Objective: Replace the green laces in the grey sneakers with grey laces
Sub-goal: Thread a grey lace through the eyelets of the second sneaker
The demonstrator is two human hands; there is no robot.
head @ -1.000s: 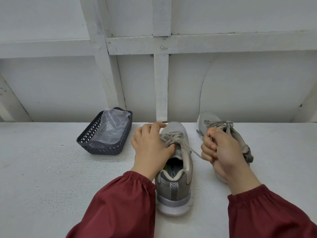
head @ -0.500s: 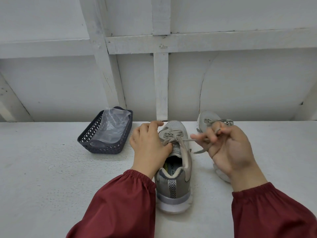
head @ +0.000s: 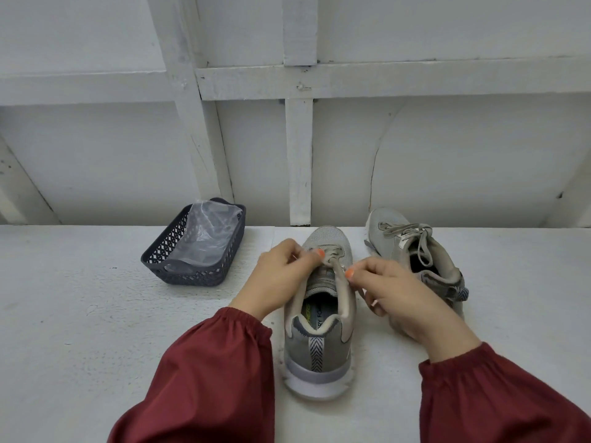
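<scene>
desk: what sits front and centre?

photographer: a grey sneaker (head: 316, 356) stands on the white table (head: 80, 314), heel towards the camera and toe towards the wall, between two hands in dark red sleeves (head: 217, 372).

desk: and what do the hands have hold of?

photographer: the left hand (head: 278, 279) bends over the sneaker's left side, thumb and forefinger pinched tight on the pale grey lace (head: 331, 255) bunched at the top eyelets. the right hand (head: 403, 295) comes in from the other side with its fingers curled. its thumb tip presses to the forefinger at the collar's right edge and nips a strand of the same lace, most of it hidden under the fingers.

desk: the other shoe?

photographer: the second sneaker (head: 383, 223) lies just to the right and a little further back, partly behind the right hand. it is tilted so its opening faces the camera, and its tied lace (head: 412, 231) sits in a loose bow.

desk: anything else in frame?

photographer: a dark openwork basket (head: 179, 273) stands to the left near the wall, well apart from the shoes, with a clear plastic bag (head: 204, 241) lying in it. white-painted beams (head: 299, 155) cross the wall behind.
</scene>
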